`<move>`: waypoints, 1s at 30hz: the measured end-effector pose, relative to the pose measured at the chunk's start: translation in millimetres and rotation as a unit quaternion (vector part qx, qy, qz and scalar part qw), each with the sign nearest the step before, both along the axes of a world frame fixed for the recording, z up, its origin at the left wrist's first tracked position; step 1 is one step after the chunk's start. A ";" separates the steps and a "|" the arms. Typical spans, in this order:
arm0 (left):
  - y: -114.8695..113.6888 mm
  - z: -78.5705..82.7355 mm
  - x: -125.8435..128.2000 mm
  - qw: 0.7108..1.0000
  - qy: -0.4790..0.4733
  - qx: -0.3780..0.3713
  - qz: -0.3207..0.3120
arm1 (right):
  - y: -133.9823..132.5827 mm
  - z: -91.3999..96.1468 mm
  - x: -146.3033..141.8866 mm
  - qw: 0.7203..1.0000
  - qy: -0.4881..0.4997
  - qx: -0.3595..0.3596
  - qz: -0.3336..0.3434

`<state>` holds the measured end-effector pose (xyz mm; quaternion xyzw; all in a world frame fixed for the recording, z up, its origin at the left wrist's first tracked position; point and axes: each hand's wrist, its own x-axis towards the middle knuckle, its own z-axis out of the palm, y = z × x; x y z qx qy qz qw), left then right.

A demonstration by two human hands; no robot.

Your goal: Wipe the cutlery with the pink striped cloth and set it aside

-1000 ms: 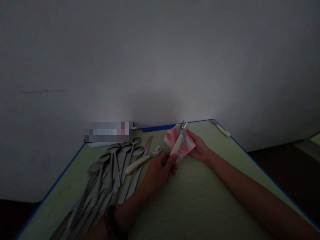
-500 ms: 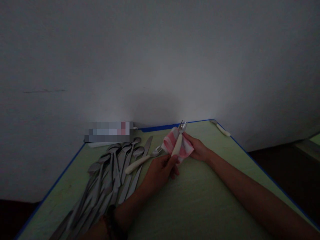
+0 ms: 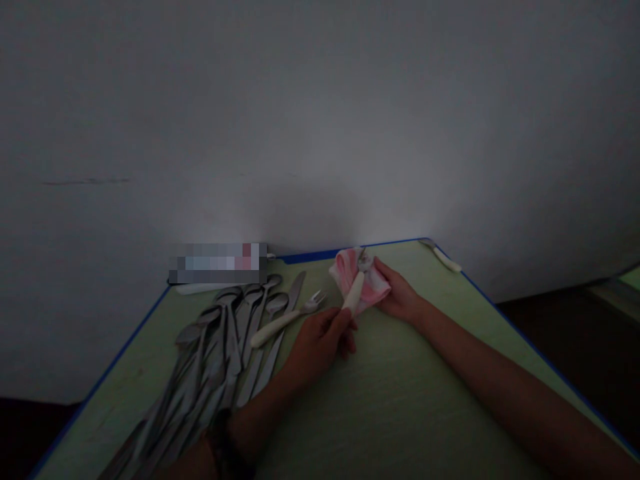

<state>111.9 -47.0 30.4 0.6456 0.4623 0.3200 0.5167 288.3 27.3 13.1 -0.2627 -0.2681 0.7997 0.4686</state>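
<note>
My left hand (image 3: pixel 320 343) pinches the lower end of a small fork's white handle (image 3: pixel 354 297), which points up and away from me. My right hand (image 3: pixel 400 297) grips a pink and white cloth (image 3: pixel 363 280) folded around the fork's metal head, so the prongs are mostly covered. Both hands hover just above the green table (image 3: pixel 400 393) near its far edge.
A heap of several grey metal spoons and knives (image 3: pixel 220 353) covers the table's left side. A second white-handled fork (image 3: pixel 285 319) rests on top of it. Another white-handled utensil (image 3: pixel 443 257) lies at the far right corner, close to the grey wall.
The cloth has slid up over the fork's head, covering the prongs that stuck out before. Both hands stayed in nearly the same place.
</note>
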 end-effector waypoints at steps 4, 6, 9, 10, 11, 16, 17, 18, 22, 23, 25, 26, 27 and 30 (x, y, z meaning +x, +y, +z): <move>-0.5 -1.0 0.4 1.000 0.004 -0.012 -0.019 | 2.3 2.9 1.9 0.999 0.036 -0.012 -0.038; -0.8 -1.6 0.7 0.999 0.000 -0.014 -0.030 | 2.3 4.2 2.2 0.997 0.036 -0.009 -0.061; -0.9 -2.6 0.7 0.999 -0.012 -0.014 -0.032 | 1.3 5.9 1.3 0.997 0.028 0.011 -0.075; -0.8 -3.0 0.7 0.999 -0.017 -0.015 -0.029 | 0.7 6.4 0.7 0.997 0.026 0.018 -0.073; -0.8 -3.5 0.6 0.999 -0.024 -0.017 -0.025 | 0.1 7.0 0.0 0.997 0.025 0.023 -0.070; -1.1 -5.0 1.3 0.998 -0.055 -0.025 0.008 | -1.7 8.3 -2.3 0.997 0.011 0.019 -0.072; -1.3 -4.7 1.6 0.998 -0.056 -0.026 0.011 | -1.5 7.7 -2.2 0.997 0.007 0.015 -0.074; -1.6 -4.1 1.8 0.998 -0.059 -0.027 0.013 | -1.1 6.8 -2.1 0.997 0.004 0.010 -0.076; -3.7 1.2 2.3 0.997 -0.070 -0.027 0.014 | 0.6 -0.7 -1.5 0.997 -0.020 -0.005 -0.068; -4.4 2.8 2.4 0.997 -0.066 -0.024 0.020 | 0.8 -2.9 -1.6 0.997 -0.032 -0.003 -0.065; -5.4 5.2 2.8 0.997 -0.054 -0.028 0.043 | 0.6 -6.7 -2.0 0.996 -0.055 0.014 -0.062; -5.6 5.7 3.2 0.996 -0.054 -0.034 0.056 | 0.2 -7.9 -2.3 0.996 -0.062 0.026 -0.060; -5.7 5.8 3.5 0.995 -0.059 -0.041 0.066 | -0.3 -8.5 -2.6 0.995 -0.065 0.039 -0.058; -5.3 4.0 4.4 0.992 -0.084 -0.056 0.073 | -2.4 -7.6 -3.7 0.994 -0.064 0.069 -0.055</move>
